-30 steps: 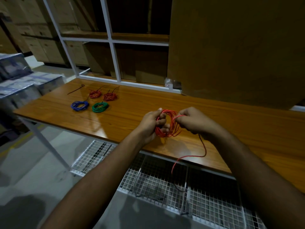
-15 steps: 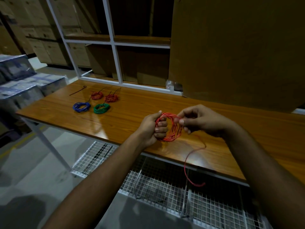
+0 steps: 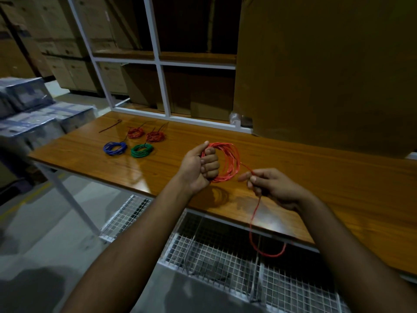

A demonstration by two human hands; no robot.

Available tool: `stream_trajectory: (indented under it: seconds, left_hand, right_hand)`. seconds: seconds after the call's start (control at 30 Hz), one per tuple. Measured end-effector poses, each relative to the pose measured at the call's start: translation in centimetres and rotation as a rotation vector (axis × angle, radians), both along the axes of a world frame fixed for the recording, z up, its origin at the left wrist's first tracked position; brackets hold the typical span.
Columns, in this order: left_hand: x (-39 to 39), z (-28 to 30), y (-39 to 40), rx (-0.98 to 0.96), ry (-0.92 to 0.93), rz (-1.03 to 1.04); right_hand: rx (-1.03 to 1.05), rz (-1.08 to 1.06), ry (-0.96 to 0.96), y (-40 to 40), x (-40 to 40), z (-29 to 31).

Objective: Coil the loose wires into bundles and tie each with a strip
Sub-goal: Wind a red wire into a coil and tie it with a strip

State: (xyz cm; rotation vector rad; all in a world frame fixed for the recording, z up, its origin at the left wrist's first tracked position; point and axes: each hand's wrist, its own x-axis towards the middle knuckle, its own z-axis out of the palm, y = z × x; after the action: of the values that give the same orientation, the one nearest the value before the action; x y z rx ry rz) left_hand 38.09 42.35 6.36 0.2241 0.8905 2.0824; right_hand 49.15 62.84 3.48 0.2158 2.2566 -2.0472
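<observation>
My left hand (image 3: 199, 167) grips the left side of a red wire coil (image 3: 229, 162), held upright above the wooden table (image 3: 316, 177). My right hand (image 3: 270, 185) pinches the coil's loose tail to the right of the coil; the tail (image 3: 255, 222) hangs over the table's front edge and curls up below it. At the far left of the table lie two red bundles (image 3: 136, 132) (image 3: 155, 136), a blue bundle (image 3: 114, 148) and a green bundle (image 3: 142, 150). A dark strip (image 3: 110, 126) lies beyond them.
A large cardboard box (image 3: 327, 71) stands at the back right of the table. White shelf frames (image 3: 161, 86) with boxes rise behind. Wire mesh baskets (image 3: 225, 249) sit under the table's front edge. Wrapped packs (image 3: 27, 109) are stacked at the left.
My right hand has moved down and to the right, away from the coil, drawing the tail out. The coil in my left hand now faces me more openly.
</observation>
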Motion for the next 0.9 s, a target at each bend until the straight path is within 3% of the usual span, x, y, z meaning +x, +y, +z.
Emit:
stream_trajectory:
  seconds: [0.07,0.13,0.2,0.27,0.33,0.43,0.6,0.73,0.9]
  left_hand:
    - [-0.7,-0.1,-0.1,-0.032,0.025,0.074]
    - [-1.2,-0.2,0.0,-0.054,0.048,0.107]
    - [-1.3,-0.3,0.5,-0.072,0.059,0.129]
    - [-1.2,-0.3,1.0,-0.091,0.066,0.144]
    - [-1.1,-0.5,1.6,-0.106,0.076,0.151]
    - [-1.0,-0.8,2.2,-0.116,0.084,0.131]
    - [-0.5,-1.0,2.4,-0.067,0.018,0.102]
    - [-0.4,-0.9,2.2,-0.034,-0.012,0.088]
    - [-0.7,-0.6,2.0,-0.014,-0.010,0.106]
  right_hand:
    - [-0.139,-0.158,-0.019,-1.9,0.6,-0.9]
    - [-0.059,-0.339,-0.007,-3.9,0.9,-1.7]
    - [0.324,-0.385,-0.001,-5.3,0.8,-2.0]
    - [0.851,-0.211,-0.052,-6.3,0.8,-1.3]
    - [1.046,-0.017,-0.062,-7.3,1.0,-0.1]
    - [0.773,0.048,0.009,-7.9,1.1,1.3]
    - [0.850,-0.248,0.377,-7.2,0.7,0.6]
    - [0.638,-0.445,0.469,-6.2,0.8,-0.2]
    - [0.817,-0.245,0.597,-5.8,0.9,-0.5]
